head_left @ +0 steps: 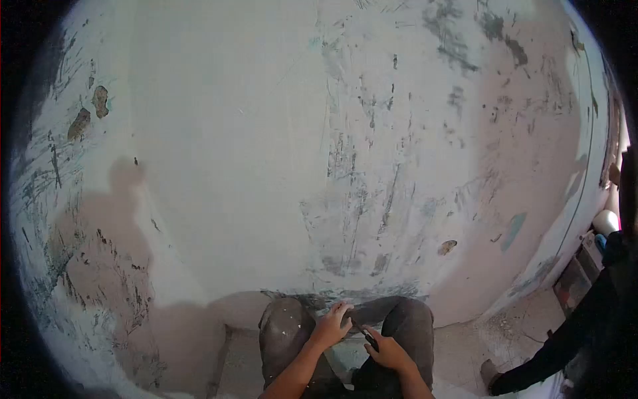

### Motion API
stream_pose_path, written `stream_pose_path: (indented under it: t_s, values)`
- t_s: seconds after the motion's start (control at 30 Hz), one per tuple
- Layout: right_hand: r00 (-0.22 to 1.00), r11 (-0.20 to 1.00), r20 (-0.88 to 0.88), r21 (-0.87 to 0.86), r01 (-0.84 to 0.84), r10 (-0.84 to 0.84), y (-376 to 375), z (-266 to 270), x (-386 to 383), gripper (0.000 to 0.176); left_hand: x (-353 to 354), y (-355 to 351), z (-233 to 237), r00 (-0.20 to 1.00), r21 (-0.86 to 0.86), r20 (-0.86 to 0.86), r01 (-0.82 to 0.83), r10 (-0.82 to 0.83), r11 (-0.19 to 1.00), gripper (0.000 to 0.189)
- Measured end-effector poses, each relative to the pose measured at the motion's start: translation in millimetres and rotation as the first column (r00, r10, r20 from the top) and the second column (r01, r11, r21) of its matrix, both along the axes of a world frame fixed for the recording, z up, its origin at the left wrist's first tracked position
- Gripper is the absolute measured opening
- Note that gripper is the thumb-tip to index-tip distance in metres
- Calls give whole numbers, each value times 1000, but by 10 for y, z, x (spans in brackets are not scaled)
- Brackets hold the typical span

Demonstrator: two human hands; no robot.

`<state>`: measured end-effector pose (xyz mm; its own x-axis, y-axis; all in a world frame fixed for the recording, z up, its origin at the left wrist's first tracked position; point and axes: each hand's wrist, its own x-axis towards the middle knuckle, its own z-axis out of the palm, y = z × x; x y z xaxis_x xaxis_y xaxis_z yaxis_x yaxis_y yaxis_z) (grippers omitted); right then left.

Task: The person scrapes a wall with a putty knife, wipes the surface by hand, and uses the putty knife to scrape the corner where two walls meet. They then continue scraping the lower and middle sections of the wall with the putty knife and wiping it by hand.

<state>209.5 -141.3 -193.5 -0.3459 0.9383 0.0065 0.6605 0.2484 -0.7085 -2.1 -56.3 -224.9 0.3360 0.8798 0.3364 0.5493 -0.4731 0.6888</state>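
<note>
My right hand [390, 354] is closed around the dark handle of a slim hand tool [371, 340]; its exact kind is too small to tell. The tool points up and left toward my left hand [330, 326]. My left hand is closed near the tool's far end, its fingers bent together, and what they pinch is hidden. Both hands are between my knees, over my dark, paint-spotted trousers [284, 322]. Close in front of my knees rises a patchy white wall [226, 133].
Grey scrapes and chipped holes [448, 247] mark the wall. Another person's dark-clothed leg [558, 352] and shoe [490, 376] are at right, near a crate-like box [577, 282]. Crumbled debris [502, 329] lies on the tiled floor [458, 352].
</note>
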Motion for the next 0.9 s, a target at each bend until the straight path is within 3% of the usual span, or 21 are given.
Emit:
stream_pose_path:
  t_s: [0.17, 0.27, 0.33, 0.57, 0.77, 0.83, 0.9]
  values:
    - [1000, 1000, 11, 6, -2, 1, 7, -82, -7, 68, -42, 3, 26, 998, -29, 27, 58, -57, 998, 43]
    - [993, 997, 116, -74, 23, -15, 14, -94, 11, 70, -16, -3, 29, 999, -21, -32, 25, -25, 999, 43]
    - [999, 999, 50, 38, -3, 1, 30, -189, 21, 70, -12, -31, 68, 1000, -33, -14, 19, -19, 999, 43]
    - [999, 998, 49, -58, -8, 10, 46, -144, 27, 70, -23, -11, 32, 999, -47, -48, -6, 4, 999, 44]
    - [999, 998, 19, 55, -28, 27, 25, -149, 24, 69, -27, -74, 198, 999, -89, 6, 42, -42, 995, 47]
    - [999, 996, 35, -88, 20, -17, 16, -12, -8, 64, -17, -104, 248, 1000, -105, -15, 0, -1, 994, 47]
    - [994, 995, -47, 3, 100, -100, -1, -37, -38, 61, -14, -73, 183, 1000, -52, 11, 5, -4, 999, 48]
